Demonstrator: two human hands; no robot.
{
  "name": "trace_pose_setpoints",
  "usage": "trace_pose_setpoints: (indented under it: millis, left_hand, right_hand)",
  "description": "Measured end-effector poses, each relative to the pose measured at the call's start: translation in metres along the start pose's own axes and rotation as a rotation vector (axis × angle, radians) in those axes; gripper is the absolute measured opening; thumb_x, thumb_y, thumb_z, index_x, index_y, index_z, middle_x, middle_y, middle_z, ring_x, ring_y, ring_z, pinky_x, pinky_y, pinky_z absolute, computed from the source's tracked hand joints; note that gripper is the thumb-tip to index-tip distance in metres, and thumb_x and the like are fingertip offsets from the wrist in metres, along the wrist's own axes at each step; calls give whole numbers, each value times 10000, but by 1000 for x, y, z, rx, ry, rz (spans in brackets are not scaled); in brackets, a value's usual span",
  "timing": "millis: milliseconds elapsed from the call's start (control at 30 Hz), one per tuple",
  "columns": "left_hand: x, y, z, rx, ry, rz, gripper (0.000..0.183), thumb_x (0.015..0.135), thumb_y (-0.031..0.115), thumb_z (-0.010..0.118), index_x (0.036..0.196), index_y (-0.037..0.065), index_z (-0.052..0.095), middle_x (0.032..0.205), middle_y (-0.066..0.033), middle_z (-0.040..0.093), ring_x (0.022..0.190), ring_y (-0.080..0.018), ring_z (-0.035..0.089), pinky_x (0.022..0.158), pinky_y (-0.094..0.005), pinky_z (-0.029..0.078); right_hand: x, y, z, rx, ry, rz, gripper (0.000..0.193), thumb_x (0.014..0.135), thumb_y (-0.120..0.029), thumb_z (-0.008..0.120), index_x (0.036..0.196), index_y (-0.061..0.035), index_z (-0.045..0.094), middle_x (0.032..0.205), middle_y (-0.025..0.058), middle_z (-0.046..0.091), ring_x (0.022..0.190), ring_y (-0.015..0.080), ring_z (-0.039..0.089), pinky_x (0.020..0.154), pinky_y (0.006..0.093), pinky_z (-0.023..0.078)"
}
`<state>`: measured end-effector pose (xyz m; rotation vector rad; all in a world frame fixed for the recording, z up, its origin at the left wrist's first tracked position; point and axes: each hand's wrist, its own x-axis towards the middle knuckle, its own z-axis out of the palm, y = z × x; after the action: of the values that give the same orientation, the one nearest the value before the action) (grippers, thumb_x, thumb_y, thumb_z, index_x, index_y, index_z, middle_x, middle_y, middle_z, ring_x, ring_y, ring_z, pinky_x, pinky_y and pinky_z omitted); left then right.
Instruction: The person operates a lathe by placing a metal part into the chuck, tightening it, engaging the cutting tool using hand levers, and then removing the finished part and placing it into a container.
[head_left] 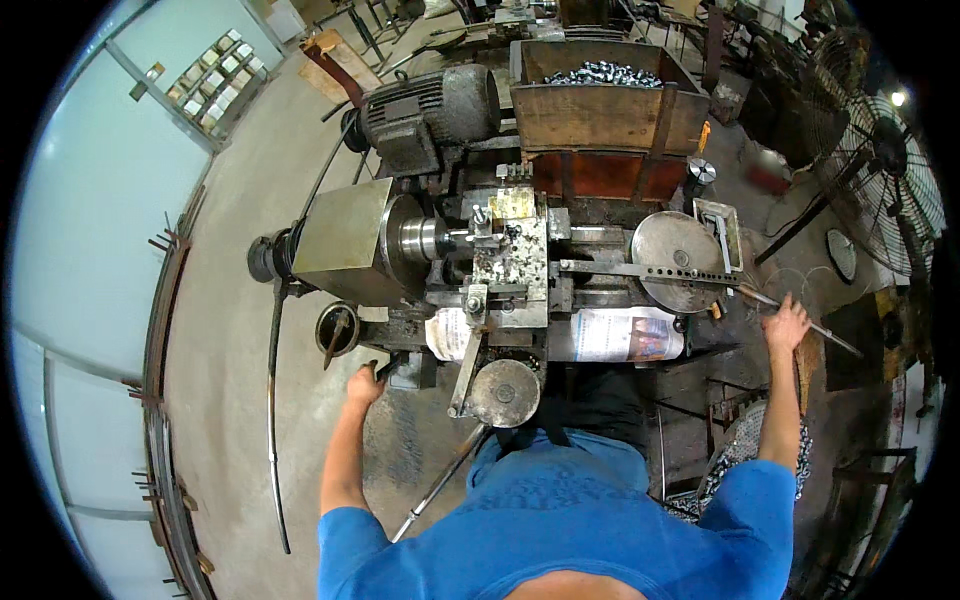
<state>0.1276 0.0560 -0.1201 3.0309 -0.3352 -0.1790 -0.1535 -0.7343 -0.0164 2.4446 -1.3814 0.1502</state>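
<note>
A greasy metal lathe (510, 250) stands before me, its spindle and chuck (420, 240) at the left of the tool slide. My right hand (787, 322) is closed around a long metal lever rod (832, 340), which joins a flat bar with holes (690, 277) running across a round metal disc (655, 245). Low on the left, my left hand (365, 384) is curled at a small dark part beside a grey metal block (408, 371); what its fingers hold is hard to make out. Between my arms sits a smaller round disc (505, 393) with another rod (440, 485) slanting down from it.
Behind the lathe are an electric motor (430, 110) and a wooden box (610, 120) containing many small shiny metal parts (605, 74). A bowl with a brush-like stick (337, 330) is left of the machine. A large fan (885, 145) stands at right. Printed sheets (625, 334) cover the front.
</note>
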Motion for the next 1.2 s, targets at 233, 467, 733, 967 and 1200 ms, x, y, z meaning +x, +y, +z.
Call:
trace_pose_setpoints:
  millis: [233,467,733,967,1200]
  left_hand:
    - [-5,50,92,-1,203,-391,440,802,457,556,727,24,579,729,-173,628,685,-374,608,606,-453,485]
    - [-6,24,47,56,-179,-158,430,777,434,595,980,56,560,876,-183,638,805,-359,625,680,-462,491]
    - [-11,-12,-14,-393,-222,-205,426,801,359,599,1061,22,586,835,-172,645,714,-242,644,656,-376,489]
    - [-84,-97,-197,-338,617,-305,241,876,219,531,1022,43,607,777,-134,652,682,-225,638,603,-329,483]
    - [-142,-27,-154,-13,320,-582,471,720,427,673,947,24,581,800,-207,621,755,-379,607,656,-441,472]
  right_hand:
    - [-90,-21,-17,414,215,-115,661,550,-192,601,1186,-38,506,1183,184,497,1117,352,432,1018,452,274]
    - [-77,-49,-73,753,234,-334,436,571,-142,594,984,-3,610,994,178,580,952,347,510,871,398,394]
    - [-78,-256,-259,1150,305,-1079,413,511,-197,634,891,-33,631,948,149,602,975,334,523,863,415,420]
    - [-130,-424,-302,437,100,-1498,273,534,-241,629,728,-54,674,847,155,627,908,299,556,870,377,390]
    - [-126,-459,-277,498,-5,-1459,225,557,-193,625,734,-62,669,795,160,650,807,297,627,739,362,472]
